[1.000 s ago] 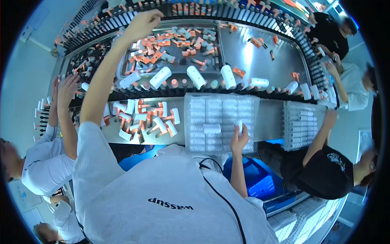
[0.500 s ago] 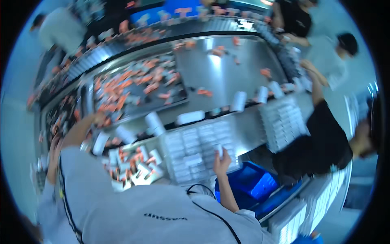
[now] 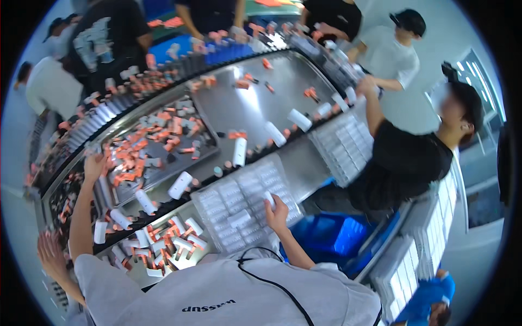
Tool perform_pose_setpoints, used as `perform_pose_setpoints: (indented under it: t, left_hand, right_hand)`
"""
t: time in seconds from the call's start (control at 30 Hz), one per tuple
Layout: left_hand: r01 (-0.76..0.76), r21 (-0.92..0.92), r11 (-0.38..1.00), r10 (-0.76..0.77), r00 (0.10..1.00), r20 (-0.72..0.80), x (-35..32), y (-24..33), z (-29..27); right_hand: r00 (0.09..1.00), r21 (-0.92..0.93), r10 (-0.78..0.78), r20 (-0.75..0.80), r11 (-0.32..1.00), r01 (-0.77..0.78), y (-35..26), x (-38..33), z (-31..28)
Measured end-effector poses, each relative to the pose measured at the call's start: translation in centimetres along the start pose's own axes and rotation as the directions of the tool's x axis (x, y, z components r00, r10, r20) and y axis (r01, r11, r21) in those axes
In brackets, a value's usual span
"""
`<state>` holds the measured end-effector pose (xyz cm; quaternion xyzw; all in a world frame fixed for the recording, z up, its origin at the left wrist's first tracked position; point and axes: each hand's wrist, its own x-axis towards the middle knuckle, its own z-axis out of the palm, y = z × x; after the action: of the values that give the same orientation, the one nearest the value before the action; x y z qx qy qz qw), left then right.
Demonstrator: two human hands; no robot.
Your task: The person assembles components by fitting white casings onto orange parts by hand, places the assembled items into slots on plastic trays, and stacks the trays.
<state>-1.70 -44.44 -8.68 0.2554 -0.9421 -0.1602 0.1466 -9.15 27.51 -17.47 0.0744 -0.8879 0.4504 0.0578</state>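
Note:
My right hand [image 3: 277, 213] is closed on a small white piece [image 3: 268, 199], over the right part of a clear plastic tray [image 3: 215, 204] with rows of compartments. One white cylinder [image 3: 239, 218] lies on that tray. Across the bench, my left hand [image 3: 95, 166] is at the left rim of a metal tray [image 3: 209, 127] heaped with orange-and-grey pieces [image 3: 142, 142]. Its fingers look curled together, but blur hides what they hold. In front of my left arm, white-and-orange pieces [image 3: 176, 242] lie in a pile.
A conveyor [image 3: 111, 111] with upright pieces curves round the far side. Another person's hand [image 3: 51, 252] is at the far left. On the right, a person in black [image 3: 410, 155] works by stacked clear trays [image 3: 345, 146]. A blue bin [image 3: 337, 236] stands below my right arm.
The view has turned, so the bench sits lower and further left. My left hand has moved away from the near part of the metal tray to its left rim. My right hand keeps the white piece.

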Motion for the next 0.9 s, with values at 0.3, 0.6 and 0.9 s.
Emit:
perform_pose_setpoints:
  t: [0.3, 0.6, 0.9]
  left_hand:
    - [-0.361, -0.749, 0.555, 0.094, 0.922, -0.375, -7.3, 22.7, -16.7]
    - [-0.267, -0.958, -0.104, 0.078, 0.958, -0.276, -20.4, 35.4, -8.0]
    - [-0.134, -0.939, -0.317, 0.018, 0.989, -0.147, -26.3, 41.6, -0.8]
  right_hand:
    - [0.992, 0.280, 0.102, 0.073, 0.953, -0.119, 0.8, -1.4, -1.4]
    - [0.878, 0.703, -0.041, 0.476, 0.618, -0.352, -16.6, -0.5, -4.1]
    - [0.790, 0.795, -0.135, 0.598, 0.229, -0.562, -21.7, -1.8, -5.9]
